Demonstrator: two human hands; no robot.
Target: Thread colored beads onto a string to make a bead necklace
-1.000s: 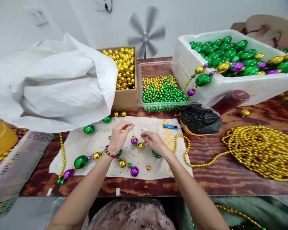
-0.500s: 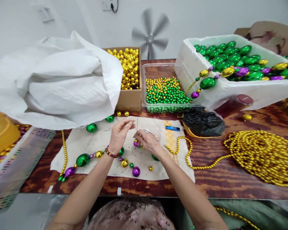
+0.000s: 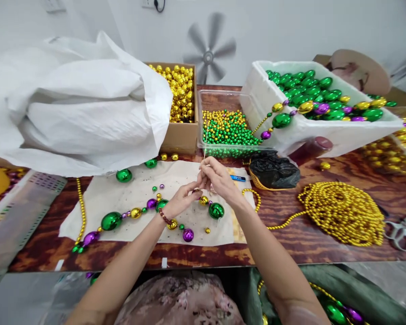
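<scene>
My left hand (image 3: 182, 198), a beaded bracelet at its wrist, is closed with its fingertips at the end of a short bead string whose gold bead (image 3: 204, 200) and large green bead (image 3: 216, 210) show beyond them. Meeting it, my right hand (image 3: 219, 179) pinches a thin pale string (image 3: 205, 143) that rises from the fingers; the exact spot of the grip is hidden. Below and left on the pale cloth (image 3: 101, 187) lies a bead garland with a large green oval bead (image 3: 111, 221). A purple bead (image 3: 188, 234) and a small gold bead (image 3: 207, 230) lie nearer me.
Behind the cloth stand a cardboard box (image 3: 179, 137) of gold beads, a clear tub (image 3: 219, 151) of small beads and a foam box (image 3: 341, 131) of green beads. Rightward are a black bag (image 3: 274, 169), coiled gold bead chain (image 3: 341, 214) and scissors (image 3: 401, 234). White sacking (image 3: 88, 131) bulges at left.
My hands have come together, the right one turning upward with the thin string now showing above it. Loose small beads and the green bead on the cloth are uncovered. The view has shifted slightly right.
</scene>
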